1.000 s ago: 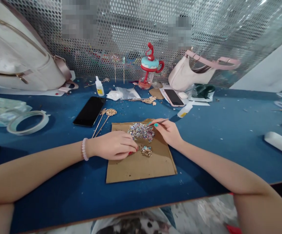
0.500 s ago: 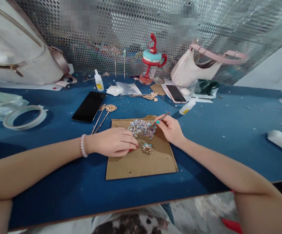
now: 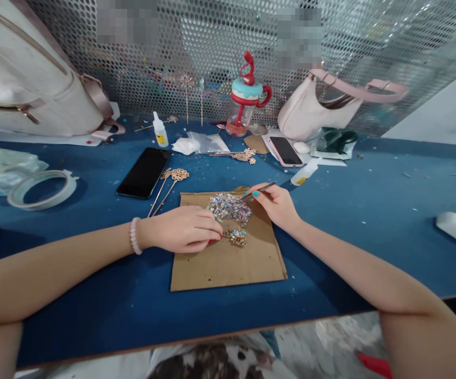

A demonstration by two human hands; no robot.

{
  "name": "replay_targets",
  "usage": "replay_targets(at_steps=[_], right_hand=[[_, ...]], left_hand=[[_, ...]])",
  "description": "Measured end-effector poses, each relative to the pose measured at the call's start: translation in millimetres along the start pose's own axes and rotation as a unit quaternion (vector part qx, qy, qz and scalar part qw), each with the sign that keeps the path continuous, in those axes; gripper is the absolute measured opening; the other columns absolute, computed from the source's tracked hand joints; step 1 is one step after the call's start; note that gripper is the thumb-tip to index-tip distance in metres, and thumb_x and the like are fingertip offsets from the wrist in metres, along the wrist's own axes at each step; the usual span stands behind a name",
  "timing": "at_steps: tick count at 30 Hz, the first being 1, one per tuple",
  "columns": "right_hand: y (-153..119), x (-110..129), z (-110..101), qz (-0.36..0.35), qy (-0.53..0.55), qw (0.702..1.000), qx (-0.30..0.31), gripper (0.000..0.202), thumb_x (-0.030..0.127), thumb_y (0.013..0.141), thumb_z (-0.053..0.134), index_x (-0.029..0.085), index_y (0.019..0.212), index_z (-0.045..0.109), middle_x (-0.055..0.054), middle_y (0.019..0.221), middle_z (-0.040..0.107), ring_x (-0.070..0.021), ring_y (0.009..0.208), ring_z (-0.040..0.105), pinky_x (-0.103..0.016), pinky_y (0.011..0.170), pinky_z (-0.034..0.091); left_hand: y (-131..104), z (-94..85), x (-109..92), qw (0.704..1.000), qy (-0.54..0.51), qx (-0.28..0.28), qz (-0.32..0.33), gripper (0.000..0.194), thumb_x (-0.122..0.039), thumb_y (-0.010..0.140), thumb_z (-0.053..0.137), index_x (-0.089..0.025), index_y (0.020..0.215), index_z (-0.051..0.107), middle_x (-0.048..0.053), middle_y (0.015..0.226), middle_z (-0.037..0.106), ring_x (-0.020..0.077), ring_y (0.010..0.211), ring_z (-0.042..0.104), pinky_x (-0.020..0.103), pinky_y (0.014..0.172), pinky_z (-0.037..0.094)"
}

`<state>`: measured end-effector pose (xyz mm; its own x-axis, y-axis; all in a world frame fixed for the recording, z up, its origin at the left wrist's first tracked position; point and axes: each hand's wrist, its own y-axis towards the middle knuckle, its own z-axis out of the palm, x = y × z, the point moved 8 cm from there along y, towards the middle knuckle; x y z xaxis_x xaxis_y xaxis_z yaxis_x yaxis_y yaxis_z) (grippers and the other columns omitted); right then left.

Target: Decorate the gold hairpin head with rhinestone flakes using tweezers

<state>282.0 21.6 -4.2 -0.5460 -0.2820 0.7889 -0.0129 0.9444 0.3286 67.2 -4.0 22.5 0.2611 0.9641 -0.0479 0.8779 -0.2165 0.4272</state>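
glittery rhinestones (image 3: 230, 208) under tweezers (image 3: 260, 190)

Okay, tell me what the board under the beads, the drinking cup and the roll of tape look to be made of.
The board: matte corrugated cardboard, likely, from its plain brown face and layered edge. The cup: probably glossy plastic; the body is see-through, the red handle smoothly coloured. The tape roll: pale and slightly shiny, perhaps plastic film.

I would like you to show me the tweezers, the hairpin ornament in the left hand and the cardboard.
Tweezers (image 3: 265, 187): head view, upper shaft.
Hairpin ornament (image 3: 238, 238): head view, metal flower.
Cardboard (image 3: 228, 271): head view, bare lower part.
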Motion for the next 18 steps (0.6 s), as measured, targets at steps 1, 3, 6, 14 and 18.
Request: replay_targets(at_steps=[1,3,6,14,18], right_hand=[[0,0,0,0.001,0.001,1.0,0.001,0.03,0.042,0.099,0.059,0.015,0.108,0.066,-0.006,0.108,0.068,-0.0165,0.096,0.067,-0.038,0.088,0.059],[-1,0,0,0.004,0.004,1.0,0.002,0.03,0.042,0.099,0.06,0.015,0.108,0.066,-0.006,0.107,0.069,-0.0164,0.095,0.067,-0.038,0.088,0.059],[-1,0,-1,0.009,0.009,1.0,-0.002,0.03,0.043,0.099,0.06,0.014,0.107,0.066,-0.006,0.105,0.069,-0.0161,0.094,0.067,-0.037,0.087,0.059],[-7,10,-4,0.008,0.021,1.0,-0.009,0.034,0.046,0.1,0.058,0.013,0.101,0.067,-0.004,0.096,0.07,-0.0139,0.086,0.068,-0.034,0.081,0.059],[-11,23,-4,-0.025,0.028,0.999,0.004,0.036,0.049,0.099,0.059,0.016,0.092,0.069,-0.004,0.089,0.074,-0.0137,0.081,0.071,-0.029,0.073,0.06]], left_hand=[[0,-0.1,0,1.0,-0.001,0.001,-0.001,0.023,-0.015,0.097,0.047,-0.017,0.106,0.068,0.008,0.108,0.078,0.018,0.09,0.068,0.032,0.084,0.057],[1,-0.4,0,1.0,-0.004,0.001,-0.002,0.023,-0.015,0.096,0.047,-0.016,0.106,0.068,0.008,0.108,0.077,0.0183,0.09,0.068,0.032,0.084,0.057],[1,-1.1,0,1.0,-0.009,0.001,-0.004,0.023,-0.015,0.096,0.047,-0.016,0.106,0.068,0.008,0.108,0.078,0.0188,0.09,0.068,0.032,0.084,0.057],[1,-2.1,0,0.999,-0.03,0.0,-0.018,0.023,-0.014,0.096,0.048,-0.016,0.108,0.068,0.007,0.108,0.077,0.0199,0.093,0.068,0.034,0.086,0.057],[1,-2.6,0,0.998,-0.048,-0.002,-0.033,0.021,-0.014,0.096,0.049,-0.014,0.107,0.067,0.007,0.108,0.077,0.0193,0.096,0.068,0.034,0.091,0.055]])
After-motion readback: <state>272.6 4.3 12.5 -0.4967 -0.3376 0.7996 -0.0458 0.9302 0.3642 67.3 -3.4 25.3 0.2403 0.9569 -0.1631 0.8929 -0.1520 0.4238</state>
